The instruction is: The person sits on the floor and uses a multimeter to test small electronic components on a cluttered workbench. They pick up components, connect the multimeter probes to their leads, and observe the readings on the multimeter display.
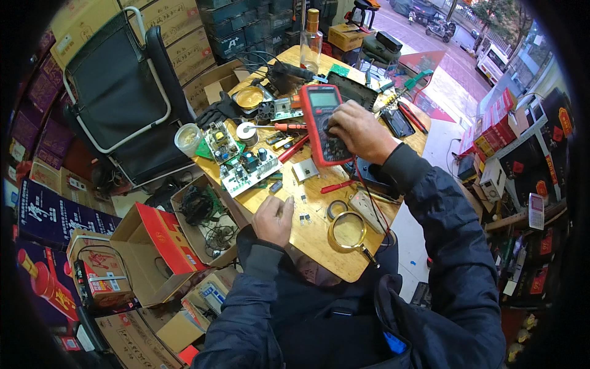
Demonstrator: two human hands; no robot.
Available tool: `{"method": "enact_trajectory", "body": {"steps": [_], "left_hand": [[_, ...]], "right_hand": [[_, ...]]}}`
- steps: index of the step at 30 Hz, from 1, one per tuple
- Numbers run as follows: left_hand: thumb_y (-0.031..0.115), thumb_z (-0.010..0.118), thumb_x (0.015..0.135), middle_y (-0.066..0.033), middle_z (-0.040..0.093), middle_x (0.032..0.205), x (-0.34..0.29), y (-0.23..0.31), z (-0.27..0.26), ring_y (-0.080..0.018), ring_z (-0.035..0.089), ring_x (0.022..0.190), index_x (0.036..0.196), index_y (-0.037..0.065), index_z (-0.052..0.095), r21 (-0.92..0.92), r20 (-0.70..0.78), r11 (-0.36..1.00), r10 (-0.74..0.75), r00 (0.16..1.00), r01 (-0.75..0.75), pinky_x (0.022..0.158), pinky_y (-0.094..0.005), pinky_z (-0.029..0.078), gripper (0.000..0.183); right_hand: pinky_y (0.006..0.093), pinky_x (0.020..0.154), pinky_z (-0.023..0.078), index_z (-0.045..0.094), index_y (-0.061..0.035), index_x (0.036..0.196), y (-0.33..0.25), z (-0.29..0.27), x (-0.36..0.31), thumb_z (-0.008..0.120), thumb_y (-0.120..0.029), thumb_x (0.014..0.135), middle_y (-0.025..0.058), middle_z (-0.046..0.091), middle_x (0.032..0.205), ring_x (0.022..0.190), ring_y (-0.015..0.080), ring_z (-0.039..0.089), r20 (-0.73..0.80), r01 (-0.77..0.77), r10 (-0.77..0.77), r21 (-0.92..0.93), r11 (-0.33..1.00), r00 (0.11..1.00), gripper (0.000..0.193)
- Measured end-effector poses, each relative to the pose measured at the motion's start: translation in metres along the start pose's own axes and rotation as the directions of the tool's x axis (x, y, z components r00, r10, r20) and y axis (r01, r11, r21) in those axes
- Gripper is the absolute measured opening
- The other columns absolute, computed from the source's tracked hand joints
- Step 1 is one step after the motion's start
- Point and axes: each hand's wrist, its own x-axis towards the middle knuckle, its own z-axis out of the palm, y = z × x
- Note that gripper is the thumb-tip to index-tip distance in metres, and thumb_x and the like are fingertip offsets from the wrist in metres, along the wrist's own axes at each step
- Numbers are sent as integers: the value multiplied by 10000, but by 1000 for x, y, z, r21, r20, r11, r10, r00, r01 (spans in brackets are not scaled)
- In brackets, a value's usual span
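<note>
My right hand (362, 132) is closed at the dial of a red multimeter (321, 117) with a grey screen, which is tilted up over the wooden table (319, 255). Its red lead runs down the table's right side. At the near left edge my left hand (273, 220) rests in a loose fist, with nothing seen in it. Small black transistors (305, 218) lie just right of that hand. Beyond it sits a green-and-white circuit board (249, 169) crowded with parts. A gold-rimmed magnifying glass (348, 231) lies near the front edge.
Farther back are a screwdriver (289, 127), a solder spool (247, 133), a glass bottle (311, 46) and a black plastic casing (350, 89). A red pen (337, 186) lies below the meter. A black chair (123, 92) and open cartons (144, 252) stand left; stacked goods (528, 154) flank the right.
</note>
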Motion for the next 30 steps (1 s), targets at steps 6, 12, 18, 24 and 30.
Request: {"method": "enact_trajectory", "body": {"steps": [6,12,18,24,30], "left_hand": [[285,815,1071,-122,739,1345,63,38,-6,-181,708,1208,1484,-52,600,-680,323,658,-125,938,322,1066,-363,574,575],[75,802,1046,-96,719,1397,73,77,2,-180,700,1266,1536,-12,566,-757,576,312,-95,812,574,1116,-360,580,551],[177,599,1154,-189,696,1500,51,89,0,-311,694,1371,1611,-36,494,-789,600,-88,96,794,608,1209,-517,550,515],[356,586,1154,-224,655,1495,22,88,-5,-380,672,1326,1664,-2,440,-517,587,-587,287,757,623,1106,-573,573,640],[485,783,1009,-190,667,1088,-6,73,6,-252,675,723,1508,-3,524,-405,475,-655,446,759,638,537,-303,561,745]], "right_hand": [[456,932,547,673,-24,1111,-51,-12,1,787,-89,963,137,643,1066,1055,361,628,17,165,-165,18,986,986,197],[443,928,562,704,-27,1137,-77,-41,-9,783,-112,1000,141,672,1057,1051,343,670,45,67,-73,121,990,996,180],[335,997,592,632,17,1508,-76,-67,-14,743,-194,1114,96,744,1336,1152,152,702,198,-411,526,851,326,827,460],[407,1095,595,410,50,1687,-115,-65,-23,778,-65,1033,179,614,1534,1304,236,681,178,-282,369,926,250,912,759],[377,1095,583,460,12,1645,-163,-43,-29,825,-19,988,137,613,1474,1231,205,690,87,-310,411,800,514,907,752]]}}
